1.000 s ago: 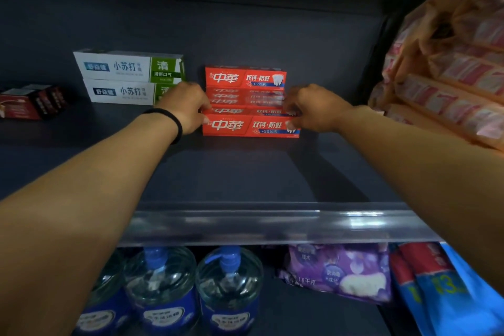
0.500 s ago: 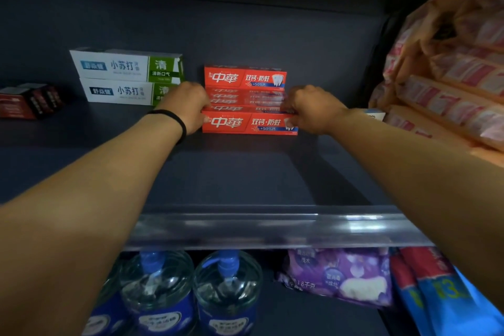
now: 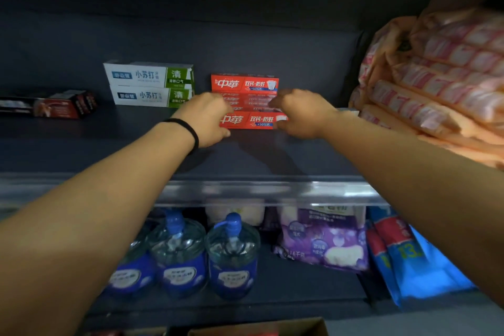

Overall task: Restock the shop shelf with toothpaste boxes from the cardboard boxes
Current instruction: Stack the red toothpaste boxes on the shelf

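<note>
Red toothpaste boxes (image 3: 245, 84) stand stacked on the dark shelf (image 3: 245, 155), in rows that step down toward the front. My left hand (image 3: 207, 118), with a black band at the wrist, holds the left end of the front red box (image 3: 252, 120). Its right end is gripped by my right hand (image 3: 298, 114), fingers curled round it. Two white and green toothpaste boxes (image 3: 148, 84) are stacked just left of the red ones. The rim of a cardboard box (image 3: 259, 329) shows at the bottom edge.
Dark red boxes (image 3: 54, 105) lie at the shelf's far left. Pink wrapped packs (image 3: 441, 82) pile up on the right. A clear price rail (image 3: 272, 189) edges the shelf. Below stand water jugs (image 3: 231, 256), a purple pack (image 3: 324, 245) and blue bags (image 3: 409, 259).
Both hands have stayed on the ends of the front red box, which has shifted slightly back against the stack. The camera has tilted down, bringing the cardboard box rim into view.
</note>
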Action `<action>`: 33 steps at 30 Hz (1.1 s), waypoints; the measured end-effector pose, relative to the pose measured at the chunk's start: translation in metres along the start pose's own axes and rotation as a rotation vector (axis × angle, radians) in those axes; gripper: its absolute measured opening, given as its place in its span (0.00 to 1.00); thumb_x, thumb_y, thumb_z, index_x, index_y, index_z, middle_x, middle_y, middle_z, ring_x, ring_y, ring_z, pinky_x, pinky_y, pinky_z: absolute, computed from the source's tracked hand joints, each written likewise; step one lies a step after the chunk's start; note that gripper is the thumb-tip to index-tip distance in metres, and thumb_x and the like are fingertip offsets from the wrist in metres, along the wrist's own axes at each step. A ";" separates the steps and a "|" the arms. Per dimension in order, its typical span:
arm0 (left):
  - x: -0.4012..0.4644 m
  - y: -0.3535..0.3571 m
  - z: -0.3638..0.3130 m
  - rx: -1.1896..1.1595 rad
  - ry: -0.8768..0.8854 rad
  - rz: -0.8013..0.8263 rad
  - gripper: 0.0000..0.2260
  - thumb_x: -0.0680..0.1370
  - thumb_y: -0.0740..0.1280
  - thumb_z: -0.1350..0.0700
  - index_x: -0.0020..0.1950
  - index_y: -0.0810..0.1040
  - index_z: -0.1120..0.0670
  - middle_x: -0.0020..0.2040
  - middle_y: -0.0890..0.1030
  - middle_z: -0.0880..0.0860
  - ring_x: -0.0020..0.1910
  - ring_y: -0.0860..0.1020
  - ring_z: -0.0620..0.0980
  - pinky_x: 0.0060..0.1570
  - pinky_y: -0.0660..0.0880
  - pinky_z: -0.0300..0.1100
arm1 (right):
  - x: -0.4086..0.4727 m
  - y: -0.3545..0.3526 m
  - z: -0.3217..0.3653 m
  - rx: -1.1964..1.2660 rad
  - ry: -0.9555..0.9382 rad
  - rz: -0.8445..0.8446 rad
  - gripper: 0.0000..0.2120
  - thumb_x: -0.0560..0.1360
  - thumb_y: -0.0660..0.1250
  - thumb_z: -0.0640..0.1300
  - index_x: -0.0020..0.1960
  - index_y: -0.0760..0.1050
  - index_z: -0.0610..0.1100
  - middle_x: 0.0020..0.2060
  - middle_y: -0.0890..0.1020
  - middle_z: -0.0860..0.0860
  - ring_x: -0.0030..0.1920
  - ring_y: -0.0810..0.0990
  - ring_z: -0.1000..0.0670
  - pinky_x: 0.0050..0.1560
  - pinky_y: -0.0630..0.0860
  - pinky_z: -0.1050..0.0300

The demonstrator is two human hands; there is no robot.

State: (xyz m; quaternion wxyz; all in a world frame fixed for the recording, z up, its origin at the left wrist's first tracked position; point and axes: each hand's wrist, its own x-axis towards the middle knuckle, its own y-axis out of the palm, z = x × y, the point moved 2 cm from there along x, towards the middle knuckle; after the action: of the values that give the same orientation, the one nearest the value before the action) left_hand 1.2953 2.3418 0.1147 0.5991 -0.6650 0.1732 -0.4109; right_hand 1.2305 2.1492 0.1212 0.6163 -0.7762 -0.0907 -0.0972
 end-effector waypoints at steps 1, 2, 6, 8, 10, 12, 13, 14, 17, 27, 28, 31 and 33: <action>-0.011 -0.006 -0.007 0.001 0.011 -0.001 0.22 0.73 0.72 0.51 0.65 0.76 0.54 0.61 0.76 0.56 0.60 0.74 0.57 0.59 0.73 0.51 | -0.012 -0.006 0.006 0.001 -0.011 -0.010 0.23 0.74 0.67 0.53 0.66 0.72 0.47 0.63 0.75 0.47 0.60 0.75 0.42 0.54 0.76 0.47; -0.024 -0.012 -0.014 -0.001 0.021 -0.004 0.22 0.73 0.72 0.50 0.66 0.75 0.54 0.61 0.76 0.56 0.60 0.74 0.57 0.59 0.73 0.51 | -0.025 -0.013 0.014 0.001 -0.026 -0.017 0.22 0.74 0.67 0.53 0.66 0.72 0.48 0.63 0.75 0.47 0.61 0.75 0.42 0.53 0.75 0.48; -0.083 -0.021 -0.042 -0.058 0.043 0.017 0.22 0.74 0.71 0.50 0.66 0.75 0.55 0.62 0.76 0.55 0.61 0.74 0.56 0.59 0.73 0.49 | -0.088 -0.028 0.049 0.016 -0.105 -0.044 0.23 0.75 0.66 0.52 0.68 0.70 0.46 0.65 0.73 0.46 0.64 0.72 0.42 0.55 0.73 0.48; -0.114 -0.016 -0.058 -0.088 0.062 0.061 0.22 0.74 0.71 0.51 0.67 0.74 0.55 0.62 0.76 0.54 0.61 0.74 0.55 0.59 0.72 0.48 | -0.122 -0.026 0.067 0.038 -0.138 -0.070 0.22 0.76 0.65 0.50 0.67 0.70 0.43 0.63 0.74 0.45 0.63 0.72 0.42 0.55 0.72 0.47; -0.145 -0.005 -0.071 -0.106 0.081 0.103 0.18 0.74 0.70 0.51 0.62 0.78 0.55 0.58 0.77 0.54 0.58 0.75 0.56 0.55 0.73 0.49 | -0.154 -0.017 0.085 0.074 -0.181 -0.108 0.20 0.75 0.66 0.48 0.64 0.73 0.41 0.59 0.75 0.44 0.60 0.73 0.41 0.53 0.73 0.47; -0.172 0.016 -0.079 -0.093 0.081 0.147 0.12 0.74 0.69 0.52 0.56 0.79 0.54 0.53 0.78 0.54 0.53 0.76 0.56 0.51 0.75 0.49 | -0.183 0.002 0.102 0.101 -0.239 -0.093 0.17 0.73 0.67 0.46 0.60 0.75 0.40 0.54 0.77 0.43 0.55 0.76 0.40 0.49 0.76 0.46; -0.185 0.030 -0.082 -0.084 0.080 0.182 0.12 0.74 0.69 0.52 0.55 0.79 0.54 0.53 0.79 0.54 0.53 0.76 0.56 0.50 0.75 0.49 | -0.196 0.015 0.109 0.112 -0.260 -0.069 0.17 0.72 0.68 0.46 0.58 0.76 0.40 0.52 0.78 0.43 0.53 0.77 0.40 0.46 0.77 0.47; -0.197 0.045 -0.085 -0.080 0.078 0.226 0.12 0.73 0.69 0.52 0.55 0.79 0.53 0.53 0.79 0.54 0.54 0.77 0.56 0.50 0.75 0.49 | -0.207 0.030 0.116 0.126 -0.274 -0.040 0.17 0.72 0.69 0.45 0.58 0.76 0.40 0.51 0.78 0.43 0.52 0.77 0.40 0.44 0.77 0.47; -0.230 0.093 -0.093 -0.104 0.047 0.367 0.13 0.74 0.69 0.51 0.56 0.79 0.53 0.55 0.78 0.53 0.56 0.76 0.55 0.51 0.75 0.47 | -0.238 0.078 0.135 0.181 -0.271 0.106 0.18 0.73 0.68 0.46 0.61 0.75 0.41 0.54 0.78 0.44 0.55 0.76 0.42 0.49 0.76 0.47; -0.321 0.259 -0.136 -0.249 0.002 0.801 0.15 0.75 0.67 0.56 0.62 0.77 0.52 0.62 0.77 0.53 0.60 0.75 0.53 0.61 0.73 0.47 | -0.315 0.244 0.192 0.338 -0.253 0.588 0.21 0.76 0.67 0.47 0.68 0.70 0.45 0.65 0.74 0.47 0.63 0.74 0.46 0.61 0.72 0.49; -0.326 0.272 -0.138 -0.256 0.002 0.817 0.15 0.76 0.67 0.56 0.63 0.76 0.52 0.62 0.77 0.53 0.60 0.75 0.53 0.61 0.73 0.46 | -0.318 0.256 0.195 0.343 -0.242 0.612 0.21 0.76 0.67 0.47 0.68 0.70 0.44 0.66 0.74 0.46 0.64 0.73 0.45 0.63 0.72 0.49; -0.335 0.301 -0.139 -0.258 -0.015 0.851 0.17 0.77 0.66 0.57 0.66 0.74 0.51 0.64 0.75 0.54 0.62 0.74 0.53 0.62 0.72 0.46 | -0.322 0.285 0.199 0.356 -0.191 0.671 0.22 0.77 0.66 0.47 0.70 0.69 0.45 0.67 0.72 0.46 0.66 0.72 0.45 0.66 0.70 0.47; -0.337 0.314 -0.135 -0.262 -0.049 0.864 0.18 0.77 0.66 0.58 0.67 0.73 0.52 0.65 0.74 0.54 0.63 0.74 0.54 0.63 0.71 0.46 | -0.320 0.298 0.200 0.362 -0.165 0.699 0.23 0.78 0.65 0.46 0.71 0.67 0.45 0.69 0.71 0.46 0.68 0.70 0.45 0.67 0.68 0.48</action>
State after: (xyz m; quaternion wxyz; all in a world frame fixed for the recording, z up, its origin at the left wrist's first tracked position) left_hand 1.0731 2.4269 -0.3019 0.6303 -0.6114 0.4714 -0.0818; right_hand 1.0072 2.2702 -0.2869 0.7296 -0.6444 0.1138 0.1986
